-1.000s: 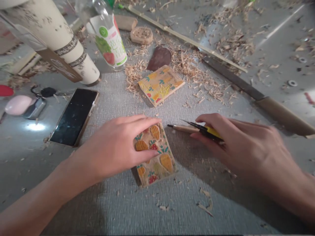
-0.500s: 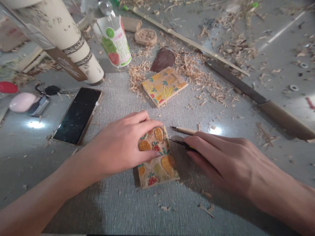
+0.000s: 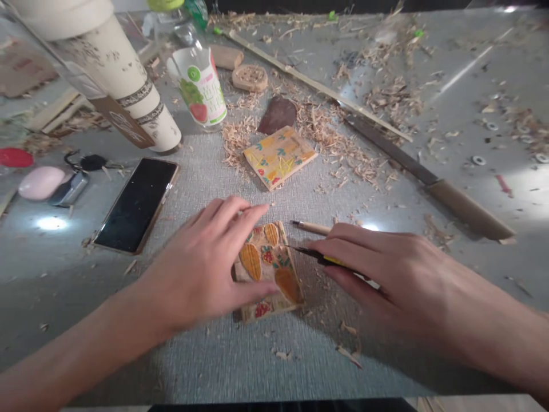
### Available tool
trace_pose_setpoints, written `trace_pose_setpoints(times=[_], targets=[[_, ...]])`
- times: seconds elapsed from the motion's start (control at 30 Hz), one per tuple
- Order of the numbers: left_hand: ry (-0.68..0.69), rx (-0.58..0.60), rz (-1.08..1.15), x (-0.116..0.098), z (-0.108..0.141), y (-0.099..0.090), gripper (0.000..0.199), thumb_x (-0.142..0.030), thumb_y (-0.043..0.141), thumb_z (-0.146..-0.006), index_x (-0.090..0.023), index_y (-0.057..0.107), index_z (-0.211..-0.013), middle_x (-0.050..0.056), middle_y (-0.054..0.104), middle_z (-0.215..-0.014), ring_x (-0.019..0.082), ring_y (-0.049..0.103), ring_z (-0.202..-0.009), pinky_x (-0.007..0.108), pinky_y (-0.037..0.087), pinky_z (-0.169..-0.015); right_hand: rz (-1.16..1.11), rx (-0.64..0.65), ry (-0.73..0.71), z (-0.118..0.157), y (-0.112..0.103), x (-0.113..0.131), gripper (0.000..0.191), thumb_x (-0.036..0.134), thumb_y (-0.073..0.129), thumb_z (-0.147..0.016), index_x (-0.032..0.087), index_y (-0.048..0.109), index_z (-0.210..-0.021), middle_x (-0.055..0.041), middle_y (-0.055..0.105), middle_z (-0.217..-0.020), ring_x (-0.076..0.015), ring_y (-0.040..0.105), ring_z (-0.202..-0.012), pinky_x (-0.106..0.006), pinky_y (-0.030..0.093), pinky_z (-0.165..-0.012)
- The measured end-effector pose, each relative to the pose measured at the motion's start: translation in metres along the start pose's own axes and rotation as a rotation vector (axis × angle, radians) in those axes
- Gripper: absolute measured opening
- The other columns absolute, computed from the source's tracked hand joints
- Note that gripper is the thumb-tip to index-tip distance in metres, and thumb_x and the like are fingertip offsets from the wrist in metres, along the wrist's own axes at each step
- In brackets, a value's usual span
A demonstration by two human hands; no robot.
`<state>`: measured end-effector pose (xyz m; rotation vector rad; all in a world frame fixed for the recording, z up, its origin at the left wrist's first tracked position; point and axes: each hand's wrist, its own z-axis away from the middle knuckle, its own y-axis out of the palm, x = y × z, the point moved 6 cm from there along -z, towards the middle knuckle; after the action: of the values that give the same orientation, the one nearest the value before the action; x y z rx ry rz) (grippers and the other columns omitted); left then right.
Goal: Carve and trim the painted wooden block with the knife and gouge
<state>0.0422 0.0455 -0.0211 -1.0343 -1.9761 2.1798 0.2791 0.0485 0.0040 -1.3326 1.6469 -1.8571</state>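
A small carved wooden block [image 3: 269, 269], painted with orange and red fruit shapes, lies on the mat in front of me. Over its left side hovers my left hand [image 3: 210, 260], fingers and thumb spread apart; whether the thumb touches the wood I cannot tell. My right hand [image 3: 381, 266] grips a craft knife [image 3: 326, 257] with a black and yellow handle, its thin blade pointing left at the block's right edge. Just beyond that hand lies a thin wooden-handled tool [image 3: 312, 228], partly hidden by the fingers.
Farther back lies a second painted wooden piece [image 3: 281, 157] beside a dark brown scrap [image 3: 278, 114] and wood shavings [image 3: 338, 149]. A long knife [image 3: 429, 177] rests at right. On the left are a phone [image 3: 137, 206], a clear bottle [image 3: 199, 86] and a white patterned cup [image 3: 115, 74].
My left hand has loosened from the block, its fingers lifting and spreading. The right hand still holds the craft knife by the block's right edge. The view has tilted up slightly.
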Motion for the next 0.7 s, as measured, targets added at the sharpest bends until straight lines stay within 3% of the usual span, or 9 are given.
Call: trace_pose_setpoints(times=[0.07, 0.13, 0.3, 0.43, 0.7], targets=[[0.036, -0.02, -0.042, -0.006, 0.009, 0.006, 0.117, -0.082, 0.096, -0.081, -0.015, 0.055, -0.169, 0.025, 0.067, -0.156, 0.053, 0.065, -0.142, 0.073, 0.058, -0.117, 0.061, -0.002, -0.022, 0.0, 0.005, 0.0, 0.03, 0.023, 0.052, -0.123, 0.019, 0.074, -0.142, -0.0063, 0.079, -0.109, -0.0197, 0.074, -0.082, -0.038, 0.052, -0.069], [0.057, -0.018, -0.073, -0.007, 0.016, 0.013, 0.125, -0.085, 0.097, -0.076, -0.011, 0.054, -0.168, 0.028, 0.067, -0.156, 0.055, 0.065, -0.141, 0.075, 0.058, -0.114, 0.095, -0.012, -0.031, -0.001, 0.008, 0.002, 0.028, 0.018, 0.051, -0.121, 0.017, 0.074, -0.138, -0.0079, 0.079, -0.111, -0.02, 0.074, -0.082, -0.039, 0.054, -0.069], [0.074, -0.023, -0.108, -0.002, 0.021, 0.02, 0.119, -0.083, 0.097, -0.077, -0.008, 0.059, -0.161, 0.028, 0.071, -0.149, 0.054, 0.068, -0.133, 0.075, 0.059, -0.11, -0.032, 0.076, 0.011, -0.002, 0.007, 0.014, 0.024, 0.016, 0.054, -0.118, 0.021, 0.078, -0.119, -0.007, 0.08, -0.107, -0.0201, 0.075, -0.083, -0.038, 0.058, -0.068], [0.097, -0.035, -0.123, -0.001, 0.021, 0.022, 0.119, -0.087, 0.093, -0.079, -0.007, 0.06, -0.16, 0.027, 0.072, -0.147, 0.052, 0.069, -0.131, 0.072, 0.059, -0.108, -0.085, 0.097, 0.033, -0.004, 0.001, 0.015, 0.024, 0.019, 0.053, -0.12, 0.023, 0.077, -0.118, -0.0055, 0.079, -0.106, -0.0199, 0.077, -0.084, -0.037, 0.058, -0.066], [0.127, -0.017, -0.173, -0.004, 0.025, 0.021, 0.13, -0.089, 0.094, -0.073, -0.003, 0.057, -0.164, 0.026, 0.073, -0.148, 0.048, 0.069, -0.129, 0.066, 0.059, -0.11, -0.005, 0.028, -0.002, -0.011, 0.008, 0.011, 0.034, 0.014, 0.053, -0.117, 0.015, 0.075, -0.144, -0.0099, 0.082, -0.107, -0.0242, 0.079, -0.081, -0.041, 0.056, -0.063]])
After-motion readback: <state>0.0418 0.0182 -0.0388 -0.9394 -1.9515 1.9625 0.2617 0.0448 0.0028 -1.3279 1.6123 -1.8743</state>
